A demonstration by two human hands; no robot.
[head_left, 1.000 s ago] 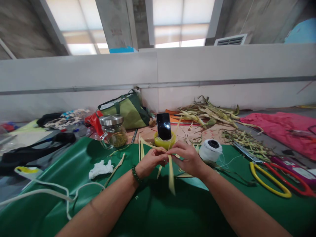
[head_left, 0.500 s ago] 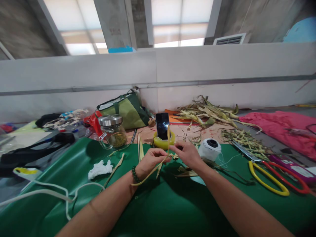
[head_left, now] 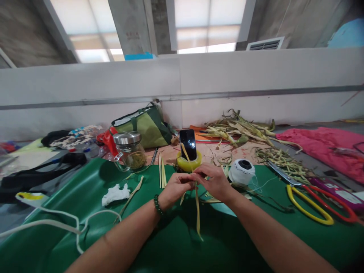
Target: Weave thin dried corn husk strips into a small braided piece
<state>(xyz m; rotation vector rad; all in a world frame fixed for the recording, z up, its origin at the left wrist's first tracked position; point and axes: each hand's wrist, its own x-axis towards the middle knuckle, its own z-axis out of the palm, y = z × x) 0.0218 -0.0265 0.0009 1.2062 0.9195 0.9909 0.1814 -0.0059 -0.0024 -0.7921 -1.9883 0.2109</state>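
Both my hands meet over the green mat, pinching dried husk strips between them. My left hand, with a dark green bead bracelet on its wrist, has its fingers closed on the strips. Thumb and fingers of my right hand are closed on them too, touching the left fingertips. One husk strip hangs down below the fingers, and a pale end sticks up in front of the phone. The exact crossing of the strips is hidden by my fingers. Loose husk strips lie behind my left hand.
A white thread spool stands right of my hands, near large scissors with yellow and red handles. A glass jar, crumpled white tissue and white cord are left. Dried husks pile up behind.
The long strip end that lay across my left wrist now hangs straight down between my hands. The upper end has tilted left, and my right hand has closed in against my left.
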